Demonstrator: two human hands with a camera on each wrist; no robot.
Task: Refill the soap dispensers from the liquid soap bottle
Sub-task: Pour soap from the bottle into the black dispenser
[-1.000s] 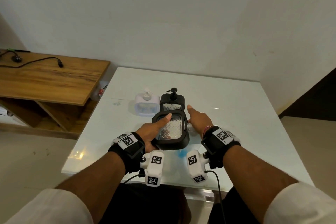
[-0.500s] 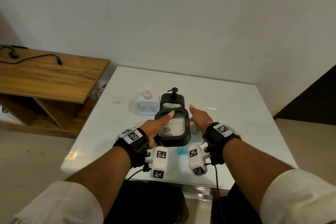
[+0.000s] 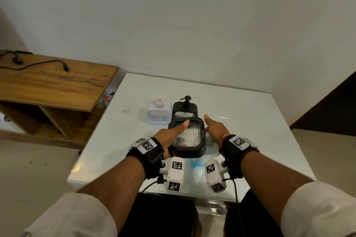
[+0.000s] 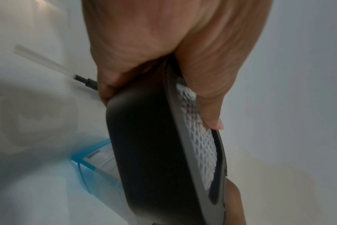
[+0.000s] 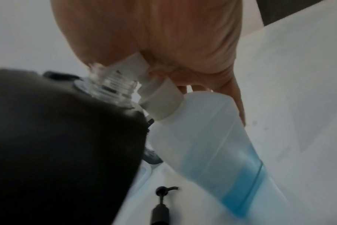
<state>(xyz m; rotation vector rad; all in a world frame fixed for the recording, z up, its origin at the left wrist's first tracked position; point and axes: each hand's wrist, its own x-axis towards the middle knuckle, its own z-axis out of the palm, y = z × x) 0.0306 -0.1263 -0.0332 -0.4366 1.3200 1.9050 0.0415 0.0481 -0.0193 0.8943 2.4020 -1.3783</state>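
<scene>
Soap bottle (image 5: 212, 137), translucent with blue liquid low inside, is tipped in the right hand (image 3: 215, 131), its white cap (image 5: 160, 99) meeting the clear threaded neck (image 5: 113, 85) of the black dispenser (image 3: 187, 136). Right fingers curl round the bottle. The left hand (image 3: 169, 136) grips the tilted black dispenser above the table (image 3: 260, 121), thumb (image 4: 206, 99) pressed on its textured window. 2 more dispensers, white (image 3: 159, 110) and black (image 3: 185, 109), stand behind. A loose pump (image 5: 161, 205) lies on the table.

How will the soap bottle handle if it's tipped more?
The bottle looks like translucent plastic: probably squeezable, not fragile. The blue soap sits only at its base end, so it is likely light, with weight shifting toward the cap when tipped.
</scene>
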